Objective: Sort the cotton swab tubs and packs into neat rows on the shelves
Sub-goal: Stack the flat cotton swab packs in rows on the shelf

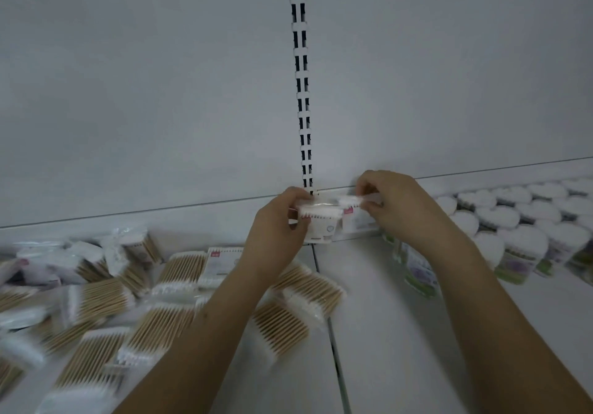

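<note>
My left hand (278, 221) grips a clear pack of cotton swabs (321, 221) standing upright against the shelf's back wall, at the foot of the slotted upright. Just right of it, my right hand (393, 200) pinches the top of a second upright swab pack (354, 213). Both packs stand side by side on the white shelf (385, 317). A loose jumble of several wooden-stick swab packs (160, 301) lies flat across the left shelf, under my left forearm. Heart-shaped swab tubs (519, 224) fill the right shelf in rows.
A black-slotted upright (301, 86) runs up the white back wall. A seam (333, 349) divides the left and right shelf boards. Bare shelf lies between my forearms and in front of the tubs.
</note>
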`<move>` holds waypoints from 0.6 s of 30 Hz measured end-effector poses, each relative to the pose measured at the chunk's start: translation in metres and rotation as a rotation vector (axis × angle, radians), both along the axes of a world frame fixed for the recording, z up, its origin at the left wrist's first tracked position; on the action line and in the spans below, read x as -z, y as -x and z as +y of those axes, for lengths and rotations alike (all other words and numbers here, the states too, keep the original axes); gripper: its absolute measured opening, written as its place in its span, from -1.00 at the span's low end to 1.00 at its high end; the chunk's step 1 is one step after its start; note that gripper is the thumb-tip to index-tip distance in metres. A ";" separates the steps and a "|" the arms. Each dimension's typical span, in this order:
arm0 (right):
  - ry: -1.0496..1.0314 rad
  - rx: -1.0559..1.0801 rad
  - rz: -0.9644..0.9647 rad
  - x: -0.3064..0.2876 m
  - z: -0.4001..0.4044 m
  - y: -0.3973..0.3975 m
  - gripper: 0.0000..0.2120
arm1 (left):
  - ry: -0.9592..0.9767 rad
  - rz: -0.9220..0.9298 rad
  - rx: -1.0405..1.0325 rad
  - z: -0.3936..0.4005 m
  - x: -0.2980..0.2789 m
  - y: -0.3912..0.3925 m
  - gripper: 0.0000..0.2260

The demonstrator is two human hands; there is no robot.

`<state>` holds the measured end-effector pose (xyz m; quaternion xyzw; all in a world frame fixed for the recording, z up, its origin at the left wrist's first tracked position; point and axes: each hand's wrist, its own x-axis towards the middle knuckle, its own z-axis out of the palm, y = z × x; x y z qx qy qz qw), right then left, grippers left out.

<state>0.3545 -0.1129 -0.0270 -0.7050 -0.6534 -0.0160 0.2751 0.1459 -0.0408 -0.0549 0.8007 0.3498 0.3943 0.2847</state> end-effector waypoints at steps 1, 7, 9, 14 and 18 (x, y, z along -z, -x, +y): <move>0.004 -0.006 0.001 0.003 0.002 -0.001 -0.85 | -0.020 0.022 -0.002 0.001 0.005 -0.001 -0.76; 0.043 0.059 -0.047 0.010 0.005 -0.003 -0.86 | -0.097 0.090 -0.056 0.009 0.021 -0.003 -0.87; 0.054 0.106 -0.114 0.012 0.005 -0.003 -0.84 | -0.097 0.067 -0.071 0.010 0.021 -0.002 -0.88; -0.045 0.108 -0.048 0.016 0.007 -0.002 -0.82 | -0.142 0.027 -0.087 0.012 0.027 -0.001 -0.90; -0.042 0.132 -0.181 0.021 0.009 0.003 -0.76 | -0.235 0.135 -0.157 0.013 0.034 0.000 -0.94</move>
